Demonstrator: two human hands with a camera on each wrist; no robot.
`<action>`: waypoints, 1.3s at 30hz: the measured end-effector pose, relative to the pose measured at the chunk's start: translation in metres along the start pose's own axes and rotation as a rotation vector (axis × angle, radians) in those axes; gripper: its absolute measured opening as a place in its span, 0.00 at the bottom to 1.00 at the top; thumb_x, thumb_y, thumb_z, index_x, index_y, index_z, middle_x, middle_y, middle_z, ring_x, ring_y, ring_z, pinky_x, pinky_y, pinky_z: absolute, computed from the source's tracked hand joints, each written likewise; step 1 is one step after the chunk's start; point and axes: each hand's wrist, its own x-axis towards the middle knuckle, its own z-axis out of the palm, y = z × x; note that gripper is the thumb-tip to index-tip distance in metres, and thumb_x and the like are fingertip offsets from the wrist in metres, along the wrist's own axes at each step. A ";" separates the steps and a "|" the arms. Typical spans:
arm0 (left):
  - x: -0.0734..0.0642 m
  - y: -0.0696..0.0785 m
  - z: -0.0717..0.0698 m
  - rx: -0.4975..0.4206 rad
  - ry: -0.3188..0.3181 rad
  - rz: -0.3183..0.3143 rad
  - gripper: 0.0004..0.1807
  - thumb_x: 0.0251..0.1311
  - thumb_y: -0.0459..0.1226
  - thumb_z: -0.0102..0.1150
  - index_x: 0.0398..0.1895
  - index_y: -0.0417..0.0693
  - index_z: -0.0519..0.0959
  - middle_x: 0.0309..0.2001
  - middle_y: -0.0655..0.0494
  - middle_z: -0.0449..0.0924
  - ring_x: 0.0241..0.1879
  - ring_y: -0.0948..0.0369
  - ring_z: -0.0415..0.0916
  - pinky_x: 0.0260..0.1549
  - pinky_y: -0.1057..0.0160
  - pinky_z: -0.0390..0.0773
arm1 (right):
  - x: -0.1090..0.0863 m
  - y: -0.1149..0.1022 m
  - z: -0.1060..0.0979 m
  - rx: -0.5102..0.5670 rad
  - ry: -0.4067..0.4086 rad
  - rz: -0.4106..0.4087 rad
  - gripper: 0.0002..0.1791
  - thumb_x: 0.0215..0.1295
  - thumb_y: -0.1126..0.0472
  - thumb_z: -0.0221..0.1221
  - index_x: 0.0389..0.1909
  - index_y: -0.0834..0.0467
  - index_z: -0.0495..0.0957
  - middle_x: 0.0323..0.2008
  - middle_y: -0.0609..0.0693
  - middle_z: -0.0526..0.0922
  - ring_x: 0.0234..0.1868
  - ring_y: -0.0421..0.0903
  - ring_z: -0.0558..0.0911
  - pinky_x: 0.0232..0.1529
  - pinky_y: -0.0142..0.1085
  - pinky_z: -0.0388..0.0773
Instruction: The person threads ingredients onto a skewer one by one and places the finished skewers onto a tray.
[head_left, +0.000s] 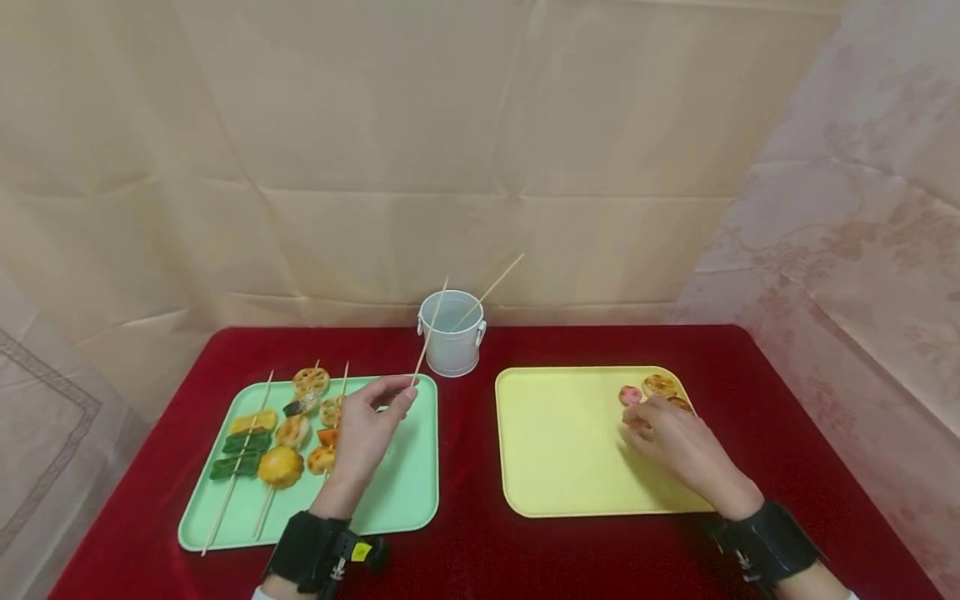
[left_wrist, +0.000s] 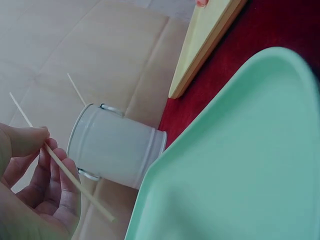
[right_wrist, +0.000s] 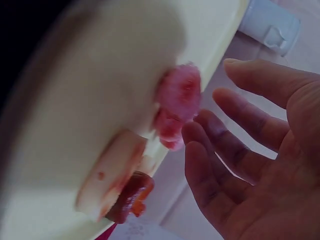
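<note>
My left hand (head_left: 369, 429) pinches a thin bamboo skewer (left_wrist: 81, 185) between thumb and forefinger, the other fingers curving loosely beside it. The skewer is bare and tilted, held up above the right part of the mint-green tray (head_left: 411, 492). My right hand (head_left: 671, 442) is over the right side of the pale yellow tray (head_left: 558, 442), fingers relaxed and slightly apart, with nothing in them; the fingertips are close to the pink slices (right_wrist: 180, 95), but I can't tell whether they touch. Just beside these lies a browned round slice (head_left: 660, 385). A second skewer (head_left: 501, 279) leans in the white metal bucket (head_left: 452, 357), which stands beyond the gap between the trays. On the mint-green tray lie three loaded skewers (head_left: 281, 468), the rightmost partly hidden by my left hand. Both trays rest on a red cloth (head_left: 468, 517), before a cream curtain (head_left: 375, 150).
</note>
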 end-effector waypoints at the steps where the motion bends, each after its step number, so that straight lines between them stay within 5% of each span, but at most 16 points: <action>1: 0.001 0.000 0.000 0.011 0.001 -0.005 0.12 0.69 0.36 0.66 0.53 0.42 0.86 0.47 0.47 0.88 0.42 0.56 0.81 0.35 0.70 0.79 | -0.002 0.001 0.001 -0.021 0.004 -0.003 0.09 0.58 0.63 0.74 0.38 0.55 0.85 0.33 0.45 0.80 0.34 0.43 0.78 0.30 0.39 0.76; 11: 0.002 -0.002 0.001 0.042 -0.001 -0.002 0.13 0.69 0.38 0.67 0.52 0.44 0.87 0.48 0.49 0.88 0.47 0.55 0.80 0.40 0.68 0.78 | -0.010 0.006 0.013 -0.053 0.048 -0.038 0.11 0.52 0.67 0.73 0.35 0.53 0.84 0.31 0.45 0.78 0.32 0.42 0.75 0.28 0.37 0.72; 19: -0.001 -0.003 0.003 0.057 0.003 0.050 0.10 0.67 0.36 0.68 0.48 0.42 0.88 0.45 0.49 0.88 0.45 0.54 0.81 0.39 0.67 0.77 | 0.007 -0.008 0.001 0.037 0.152 -0.051 0.09 0.53 0.68 0.75 0.32 0.56 0.85 0.30 0.45 0.78 0.32 0.42 0.76 0.31 0.36 0.76; 24: -0.003 -0.004 0.004 0.080 -0.009 0.080 0.09 0.66 0.35 0.69 0.47 0.43 0.89 0.44 0.50 0.89 0.45 0.54 0.82 0.40 0.65 0.78 | 0.026 -0.027 -0.009 0.280 0.131 0.071 0.06 0.63 0.59 0.72 0.37 0.54 0.85 0.31 0.42 0.83 0.36 0.41 0.82 0.37 0.35 0.81; 29: -0.004 -0.005 0.005 0.103 -0.024 0.124 0.08 0.65 0.34 0.70 0.45 0.43 0.90 0.42 0.50 0.89 0.43 0.54 0.82 0.38 0.65 0.78 | 0.048 -0.048 -0.009 0.616 0.090 0.215 0.16 0.70 0.50 0.67 0.46 0.59 0.83 0.38 0.51 0.88 0.38 0.48 0.88 0.39 0.34 0.84; 33: -0.006 -0.004 0.003 0.128 -0.044 0.151 0.08 0.64 0.33 0.71 0.44 0.44 0.90 0.41 0.51 0.89 0.41 0.55 0.82 0.37 0.65 0.78 | 0.068 -0.062 -0.005 0.902 0.110 0.278 0.23 0.70 0.49 0.67 0.52 0.64 0.79 0.43 0.59 0.86 0.37 0.49 0.89 0.39 0.36 0.86; 39: -0.007 -0.005 0.002 0.144 -0.071 0.166 0.08 0.63 0.32 0.71 0.44 0.43 0.90 0.40 0.52 0.88 0.39 0.57 0.81 0.35 0.66 0.78 | 0.089 -0.079 0.001 1.170 0.164 0.322 0.22 0.72 0.50 0.65 0.53 0.64 0.77 0.39 0.52 0.86 0.33 0.43 0.86 0.38 0.33 0.85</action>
